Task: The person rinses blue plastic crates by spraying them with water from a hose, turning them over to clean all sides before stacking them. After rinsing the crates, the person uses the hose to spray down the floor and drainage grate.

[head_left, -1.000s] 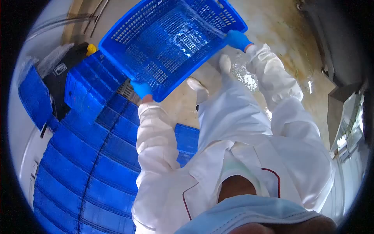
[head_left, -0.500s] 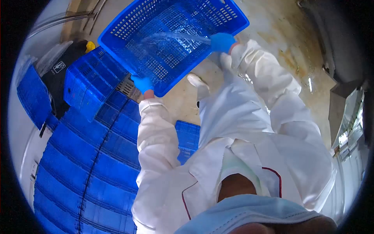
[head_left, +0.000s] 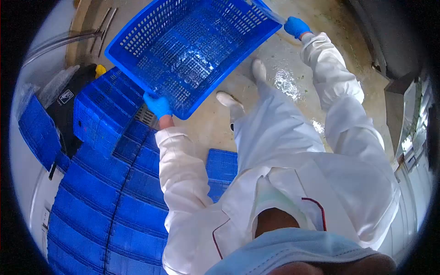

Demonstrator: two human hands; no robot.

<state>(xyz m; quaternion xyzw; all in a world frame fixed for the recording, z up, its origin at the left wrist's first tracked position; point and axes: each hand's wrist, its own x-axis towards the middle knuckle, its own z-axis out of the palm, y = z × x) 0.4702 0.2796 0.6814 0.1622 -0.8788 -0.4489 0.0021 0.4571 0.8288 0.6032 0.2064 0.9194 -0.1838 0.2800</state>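
Note:
A large blue perforated plastic crate (head_left: 192, 59) is tilted up in front of me, its wet inside facing me. My left hand (head_left: 158, 106), in a blue glove, grips the crate's near rim by the lower corner. Beyond the crate's right end, my right hand (head_left: 297, 27), also gloved in blue, is closed around what appears to be a water hose, hidden by the fingers. A water jet (head_left: 272, 14) leaves this hand towards the crate's upper right side. The crate's top edge is cut off by the view.
Stacked blue crates (head_left: 137, 197) fill the left side, with another blue crate (head_left: 107, 110) beside the held one. A blue crate (head_left: 222, 165) lies near my legs. The floor (head_left: 284, 87) is wet around my white boots (head_left: 228, 99). A metal fixture (head_left: 405, 114) stands right.
My right hand has moved right and up, away from over the crate, and the jet now strikes nearer the crate's right end. The crate and my left hand have shifted slightly left.

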